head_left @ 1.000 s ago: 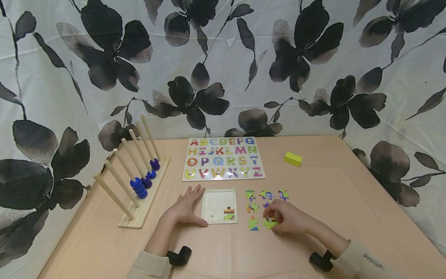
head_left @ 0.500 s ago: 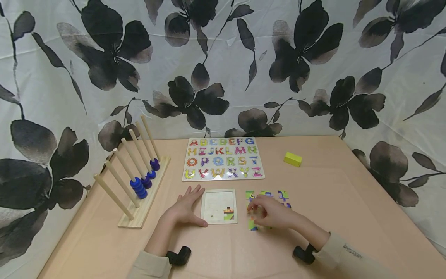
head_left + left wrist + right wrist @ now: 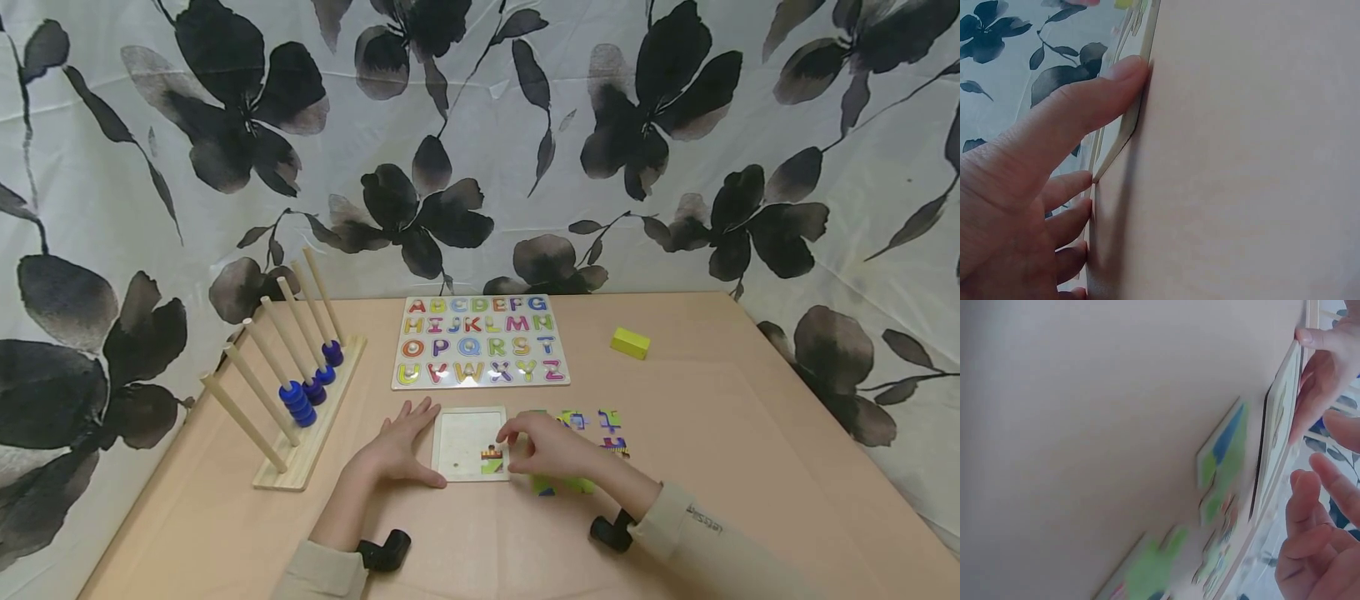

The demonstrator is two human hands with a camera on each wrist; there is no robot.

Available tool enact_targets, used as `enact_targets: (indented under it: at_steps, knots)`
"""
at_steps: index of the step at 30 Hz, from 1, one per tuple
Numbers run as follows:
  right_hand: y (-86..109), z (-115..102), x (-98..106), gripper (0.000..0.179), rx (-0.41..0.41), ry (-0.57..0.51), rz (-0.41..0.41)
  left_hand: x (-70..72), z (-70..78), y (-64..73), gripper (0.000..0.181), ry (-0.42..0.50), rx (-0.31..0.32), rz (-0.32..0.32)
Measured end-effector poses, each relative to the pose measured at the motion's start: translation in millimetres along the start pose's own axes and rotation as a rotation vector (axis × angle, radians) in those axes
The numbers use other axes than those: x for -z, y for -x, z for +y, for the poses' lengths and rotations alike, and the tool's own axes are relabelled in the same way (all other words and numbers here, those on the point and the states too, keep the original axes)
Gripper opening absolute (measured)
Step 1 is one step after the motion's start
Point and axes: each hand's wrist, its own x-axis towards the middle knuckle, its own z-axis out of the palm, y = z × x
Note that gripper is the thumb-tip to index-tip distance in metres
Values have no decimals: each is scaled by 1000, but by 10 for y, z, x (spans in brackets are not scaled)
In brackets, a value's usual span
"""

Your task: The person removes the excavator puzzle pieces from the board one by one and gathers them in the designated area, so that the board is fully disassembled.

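Note:
A square wooden puzzle tray (image 3: 457, 433) lies in front of the person, a puzzle piece (image 3: 492, 466) in its lower right corner. My left hand (image 3: 397, 446) rests at the tray's left side; in the left wrist view its thumb (image 3: 1125, 69) lies against the tray's edge and its fingers stretch along the side. Over the tray's right edge is my right hand (image 3: 551, 450), loosely bent. In the right wrist view a gap shows between its thumb and fingers, with no piece visible there. Several loose puzzle pieces (image 3: 610, 419) lie right of the tray, some hidden beneath this hand.
Behind the tray lies an alphabet board (image 3: 480, 342) with coloured letters. A wooden peg stand (image 3: 318, 442) with blue rings (image 3: 298, 406) stands at the left. Back right is a yellow block (image 3: 631, 342). A flowered cloth (image 3: 525, 167) hangs behind the table.
My right hand has moved left from the loose pieces to the tray's right edge, uncovering pieces at the right. The left hand has stayed at the tray.

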Motion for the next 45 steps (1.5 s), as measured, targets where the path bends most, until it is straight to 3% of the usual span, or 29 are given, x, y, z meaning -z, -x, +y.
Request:
enact_targets:
  at_steps: [7,17,30,39,45]
  knots:
    - [-157,-88,-108,40,-34,7,-40,3,-3,-3,108,-13,3,2]
    - [-254,-194,-186,42,-134,81,-14,13,-18,15,106,-13,-32,7]
    - [-308,-181,-219,28,-117,153,26,10,-27,9,108,-16,-19,3]
    - [-320,-191,-253,30,-158,135,35,7,-27,30,106,-15,-33,5]
    - [-314,-172,-253,29,-140,122,36,5,-21,27,106,-13,-37,3]
